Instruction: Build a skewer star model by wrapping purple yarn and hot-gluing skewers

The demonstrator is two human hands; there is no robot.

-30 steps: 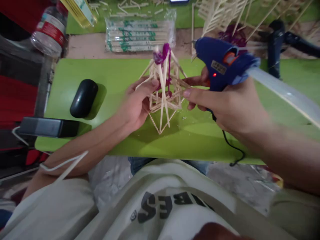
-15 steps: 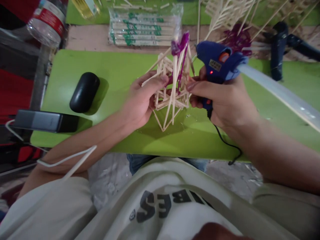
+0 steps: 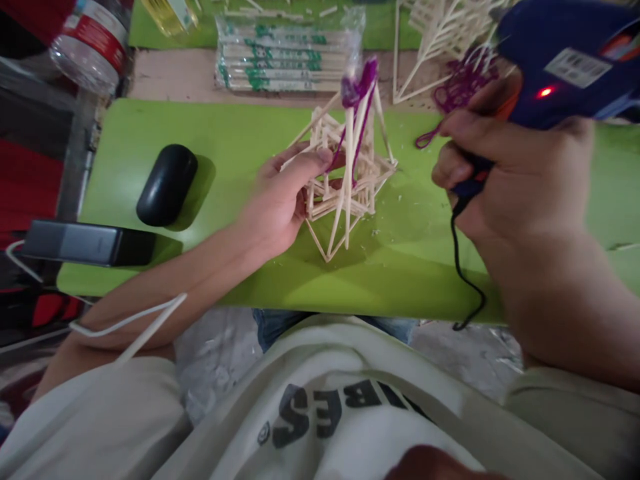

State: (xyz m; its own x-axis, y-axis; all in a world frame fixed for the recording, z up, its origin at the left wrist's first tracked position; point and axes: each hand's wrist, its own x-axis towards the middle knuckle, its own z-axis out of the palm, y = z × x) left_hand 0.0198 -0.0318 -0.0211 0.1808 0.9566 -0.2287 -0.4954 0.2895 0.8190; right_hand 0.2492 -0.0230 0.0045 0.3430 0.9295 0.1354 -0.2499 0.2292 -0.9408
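Note:
My left hand grips the left side of a small stick framework, thumb on top and fingers partly hidden behind it. The framework is made of pale wooden sticks, with purple yarn wound round the top of its upright sticks. My right hand is closed round the handle of a blue glue gun, raised at the right and apart from the framework. A red light glows on the gun's side, and a black cord hangs from its handle.
A black mouse and a dark power bank lie left on the green board. Behind are wrapped chopsticks, a plastic bottle, another stick structure and a purple yarn tangle.
My right hand has drawn the glue gun away from the framework, to the right and up closer to the camera. My left hand and the framework have hardly moved.

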